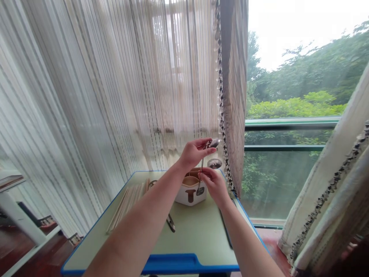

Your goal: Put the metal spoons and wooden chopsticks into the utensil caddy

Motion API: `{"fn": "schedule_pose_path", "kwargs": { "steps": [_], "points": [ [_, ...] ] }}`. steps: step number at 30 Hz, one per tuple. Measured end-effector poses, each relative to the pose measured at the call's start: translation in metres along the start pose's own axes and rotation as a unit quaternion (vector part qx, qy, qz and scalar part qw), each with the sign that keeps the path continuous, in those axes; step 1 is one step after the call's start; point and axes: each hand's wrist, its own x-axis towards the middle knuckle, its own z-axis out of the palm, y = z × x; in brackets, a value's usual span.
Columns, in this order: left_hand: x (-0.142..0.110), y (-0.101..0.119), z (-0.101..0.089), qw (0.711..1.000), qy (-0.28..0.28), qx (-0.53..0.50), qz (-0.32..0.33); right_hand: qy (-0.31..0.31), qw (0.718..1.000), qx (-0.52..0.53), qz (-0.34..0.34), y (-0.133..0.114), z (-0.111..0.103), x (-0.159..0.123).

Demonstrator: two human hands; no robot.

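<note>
- Blue edging frames a pale green desk [198, 231], with a shallow blue ledge [171, 262] along its near side.
- A dark flat thing [226, 227] lies by the desk's right edge, partly hidden by the right forearm.
- Black and slim, a handle [171, 224] sticks out from under the left forearm, which covers the rest of it.
- Thin wooden sticks [125, 202] lie side by side on the left half of the desk.
- White outside and brown inside, a divided box [184, 197] stands upright toward the far end of the desk, a brown patch on its front.
- The right hand [213, 182] is just over the box's right side, its grip pinching the thin stem of a metal utensil [200, 191]; the small flat lower end hangs in front of the box wall.
- Higher up, the left hand [192, 154] has its grip closed on a metal spoon [213, 143], bowl toward the right. Whether that stem joins the spoon, I cannot tell.
- A round metal bowl shape [215, 164] shows behind the right hand, below the spoon.
- Sheer striped curtains [115, 84] hang beyond the desk.
- Outside the window at right are a dark railing [288, 126] and green trees [305, 84].
</note>
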Motion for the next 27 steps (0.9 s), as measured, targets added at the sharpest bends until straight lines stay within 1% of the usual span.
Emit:
{"fn": "schedule_pose_path", "kwargs": {
  "steps": [2,5,8,11,15,18,21,24,27],
  "points": [
    [-0.001,-0.002,0.007,1.0,0.002,0.016,0.013,0.015,1.0,-0.003,-0.003,0.001,-0.001,-0.001],
    [-0.004,-0.01,0.013,0.999,0.021,0.026,0.019,0.02,1.0,0.004,0.001,0.007,-0.001,-0.005],
    [-0.007,-0.02,0.014,0.999,0.037,0.018,0.021,0.028,0.999,0.013,0.012,0.013,-0.003,-0.009],
    [-0.007,-0.029,0.013,0.998,0.052,0.02,0.034,0.043,0.999,-0.004,0.025,0.016,-0.008,-0.01],
    [-0.004,-0.035,0.015,0.995,0.073,0.055,0.041,0.044,0.998,-0.046,0.006,0.018,-0.009,-0.011],
    [-0.003,-0.036,0.019,0.987,0.112,0.104,0.049,0.046,0.996,-0.073,-0.022,0.02,-0.006,-0.011],
    [-0.005,-0.034,0.021,0.973,0.131,0.177,0.067,0.05,0.993,-0.099,-0.046,0.022,-0.004,-0.011],
    [-0.007,-0.029,0.022,0.96,0.133,0.231,0.085,0.061,0.99,-0.116,-0.059,0.024,-0.005,-0.011],
    [-0.008,-0.023,0.022,0.95,0.108,0.271,0.111,0.074,0.99,-0.107,-0.053,0.026,-0.006,-0.01]
  ]
}}
